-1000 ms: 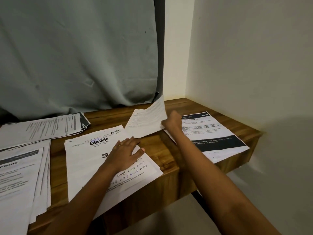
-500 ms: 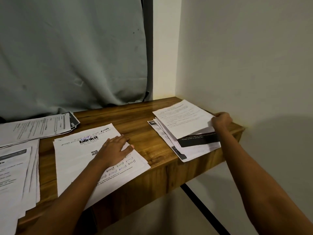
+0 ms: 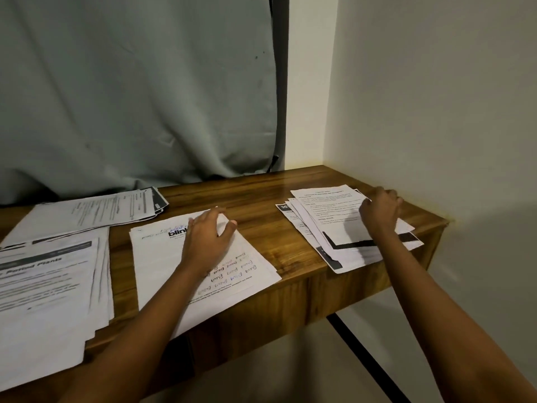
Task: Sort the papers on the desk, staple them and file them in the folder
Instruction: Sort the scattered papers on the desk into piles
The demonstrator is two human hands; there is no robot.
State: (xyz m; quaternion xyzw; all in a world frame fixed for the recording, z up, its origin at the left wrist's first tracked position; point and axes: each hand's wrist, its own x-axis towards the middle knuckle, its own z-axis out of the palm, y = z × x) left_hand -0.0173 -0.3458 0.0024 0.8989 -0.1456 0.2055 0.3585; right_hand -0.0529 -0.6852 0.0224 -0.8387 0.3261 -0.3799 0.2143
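1. Four paper piles lay out: a back-left pile [image 3: 96,210], a front-left pile [image 3: 49,286], a middle pile [image 3: 162,257] and a right pile [image 3: 328,210].
2. Two hands showed: a left hand [image 3: 207,239] and a right hand [image 3: 379,212].
3. There was one wooden desk [image 3: 261,199].
4. There was one curtain [image 3: 130,97].

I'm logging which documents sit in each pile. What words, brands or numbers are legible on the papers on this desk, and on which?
"blink": bold logo on the middle sheet, its end hidden by the left hand.
"Potted Plants": blurred heading on the near left stack.
"36": white on a dark header in the right pile, which the right hand touches.
Handwriting on the middle sheet and all other print: too small to read.
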